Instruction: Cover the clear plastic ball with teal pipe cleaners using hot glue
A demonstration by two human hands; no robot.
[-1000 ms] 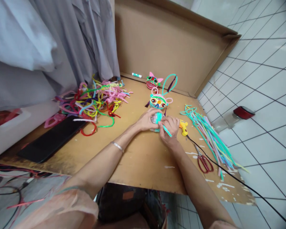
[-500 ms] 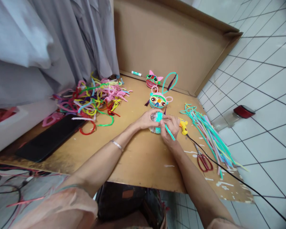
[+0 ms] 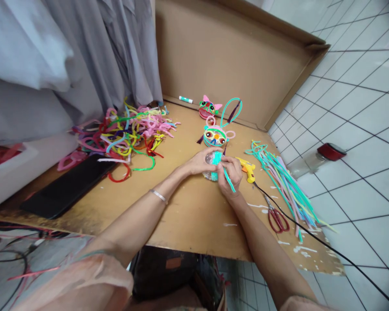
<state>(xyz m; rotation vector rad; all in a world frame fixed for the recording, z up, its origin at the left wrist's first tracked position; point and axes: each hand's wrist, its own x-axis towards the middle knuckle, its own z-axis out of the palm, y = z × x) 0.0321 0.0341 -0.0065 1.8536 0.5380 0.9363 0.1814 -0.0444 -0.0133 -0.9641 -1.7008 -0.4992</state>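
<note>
My left hand is closed around a clear plastic bottle piece, its fingers along the far and left sides. A band of turquoise pipe cleaner runs round the middle of this piece. Against its right side, my right hand pinches the turquoise pipe cleaner, whose loose tail slants down toward the wrist. Just beyond my hands sits a finished-looking animal face with pink loop ears. A yellow glue gun lies right beside my right hand, its nozzle end partly hidden.
Tangled pipe cleaners heap at the left, near a black flat object. Red-handled scissors and straight pipe cleaners lie right, crossed by a black cord. A second animal face and a glue stick stand behind.
My right hand and the pipe cleaner's loose tail have shifted slightly left, so more of the glue gun shows. My left hand keeps its hold on the bottle piece.
</note>
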